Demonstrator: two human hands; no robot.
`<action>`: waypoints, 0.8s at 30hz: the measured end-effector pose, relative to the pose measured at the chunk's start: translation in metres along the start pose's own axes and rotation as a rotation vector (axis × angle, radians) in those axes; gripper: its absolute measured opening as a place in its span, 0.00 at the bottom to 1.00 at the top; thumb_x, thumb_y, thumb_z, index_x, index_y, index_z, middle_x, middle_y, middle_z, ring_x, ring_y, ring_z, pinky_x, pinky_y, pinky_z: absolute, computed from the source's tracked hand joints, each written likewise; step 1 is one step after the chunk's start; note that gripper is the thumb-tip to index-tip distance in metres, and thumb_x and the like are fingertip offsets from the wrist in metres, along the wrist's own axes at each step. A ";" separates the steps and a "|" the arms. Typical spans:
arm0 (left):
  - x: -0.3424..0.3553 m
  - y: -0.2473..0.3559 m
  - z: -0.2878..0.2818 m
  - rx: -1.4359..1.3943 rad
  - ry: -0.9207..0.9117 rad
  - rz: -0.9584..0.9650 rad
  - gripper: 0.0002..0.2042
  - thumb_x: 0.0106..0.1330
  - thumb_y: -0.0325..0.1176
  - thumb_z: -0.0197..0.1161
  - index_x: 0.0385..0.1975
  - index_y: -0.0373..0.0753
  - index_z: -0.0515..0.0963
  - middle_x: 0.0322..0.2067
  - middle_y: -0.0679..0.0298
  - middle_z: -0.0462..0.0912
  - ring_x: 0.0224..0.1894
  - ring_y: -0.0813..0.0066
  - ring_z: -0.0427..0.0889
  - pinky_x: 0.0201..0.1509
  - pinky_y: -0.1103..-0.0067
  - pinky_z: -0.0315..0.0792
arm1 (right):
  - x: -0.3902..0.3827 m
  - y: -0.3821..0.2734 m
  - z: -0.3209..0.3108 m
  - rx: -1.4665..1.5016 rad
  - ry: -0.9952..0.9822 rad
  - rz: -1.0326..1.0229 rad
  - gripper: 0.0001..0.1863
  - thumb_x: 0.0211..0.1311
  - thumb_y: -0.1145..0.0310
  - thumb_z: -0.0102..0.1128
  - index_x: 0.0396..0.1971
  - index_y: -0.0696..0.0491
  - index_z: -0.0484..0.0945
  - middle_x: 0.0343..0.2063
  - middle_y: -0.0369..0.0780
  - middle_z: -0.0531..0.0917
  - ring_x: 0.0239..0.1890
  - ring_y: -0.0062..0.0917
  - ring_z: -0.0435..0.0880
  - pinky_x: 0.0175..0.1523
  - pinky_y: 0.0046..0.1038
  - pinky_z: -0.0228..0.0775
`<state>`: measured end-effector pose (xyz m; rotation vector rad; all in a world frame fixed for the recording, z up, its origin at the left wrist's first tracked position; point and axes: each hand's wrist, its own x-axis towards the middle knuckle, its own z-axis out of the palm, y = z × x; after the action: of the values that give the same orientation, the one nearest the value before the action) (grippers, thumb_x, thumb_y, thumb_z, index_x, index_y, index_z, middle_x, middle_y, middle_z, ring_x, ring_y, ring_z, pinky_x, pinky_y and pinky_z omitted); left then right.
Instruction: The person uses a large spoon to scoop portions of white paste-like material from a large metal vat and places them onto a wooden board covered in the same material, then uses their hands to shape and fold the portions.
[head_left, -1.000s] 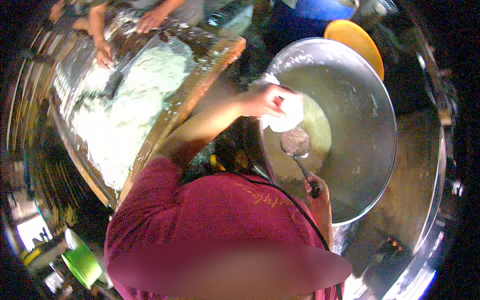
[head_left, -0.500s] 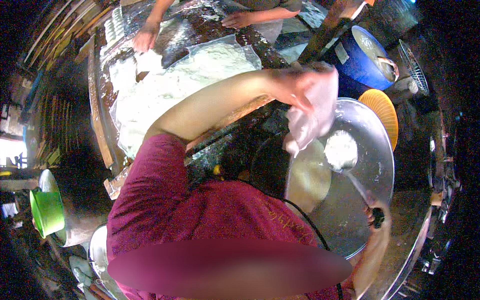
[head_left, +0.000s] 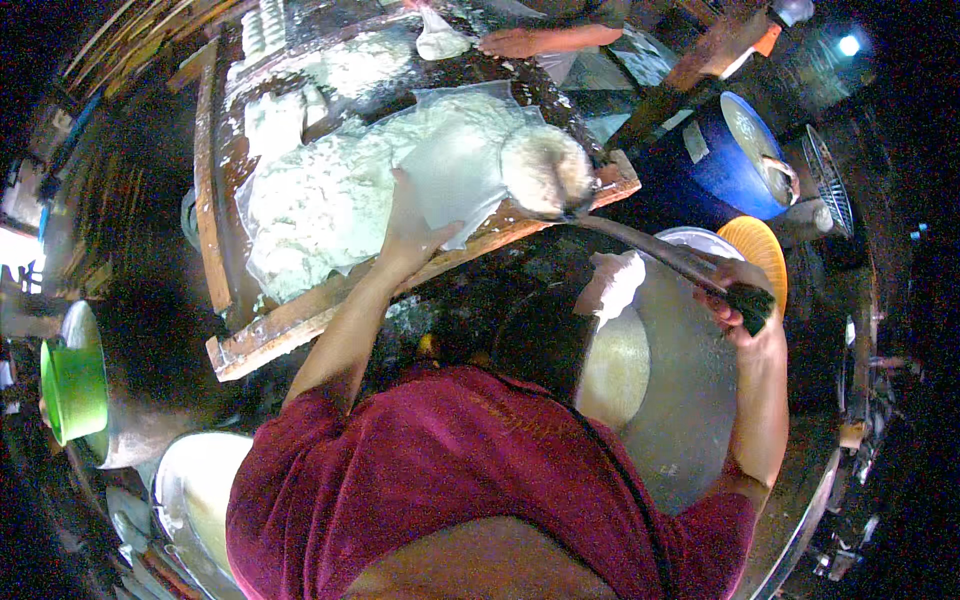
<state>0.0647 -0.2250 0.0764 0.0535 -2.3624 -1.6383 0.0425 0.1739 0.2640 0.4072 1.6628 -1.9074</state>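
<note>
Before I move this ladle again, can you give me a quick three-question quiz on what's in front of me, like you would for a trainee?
1. Which hand holds the ladle?
A) left
B) right
2. What colour is the drum beyond the metal pot?
3. True or false: the ladle's bowl is down inside the pot.

Key:
1. B, the right hand.
2. Blue.
3. False; the bowl is outside the pot, by the edge of the wooden frame.
</note>
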 end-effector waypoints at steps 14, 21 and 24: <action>-0.001 -0.007 -0.011 0.349 0.105 0.062 0.56 0.41 0.29 0.70 0.59 0.31 0.27 0.59 0.42 0.51 0.60 0.60 0.58 0.57 0.77 0.61 | 0.053 -0.002 0.098 -1.430 0.025 -0.989 0.27 0.41 0.71 0.56 0.49 0.55 0.71 0.17 0.37 0.74 0.19 0.13 0.70 0.24 0.15 0.63; -0.016 0.004 -0.013 0.733 0.389 0.252 0.28 0.52 0.37 0.60 0.53 0.34 0.63 0.44 0.46 0.72 0.41 0.53 0.73 0.45 0.69 0.68 | -0.006 0.088 -0.011 -0.348 0.278 -0.634 0.24 0.51 0.63 0.51 0.47 0.60 0.68 0.21 0.35 0.72 0.18 0.15 0.66 0.21 0.15 0.54; -0.013 -0.011 -0.013 0.737 0.471 0.252 0.16 0.53 0.34 0.56 0.43 0.38 0.74 0.36 0.55 0.77 0.39 0.58 0.73 0.43 0.70 0.67 | -0.023 0.153 -0.020 -0.068 0.556 -0.688 0.16 0.55 0.63 0.49 0.39 0.58 0.69 0.34 0.42 0.76 0.28 0.18 0.71 0.30 0.18 0.63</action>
<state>0.0792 -0.2387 0.0678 0.2392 -2.3241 -0.5063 0.1491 0.1886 0.1510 0.3913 2.4657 -2.3462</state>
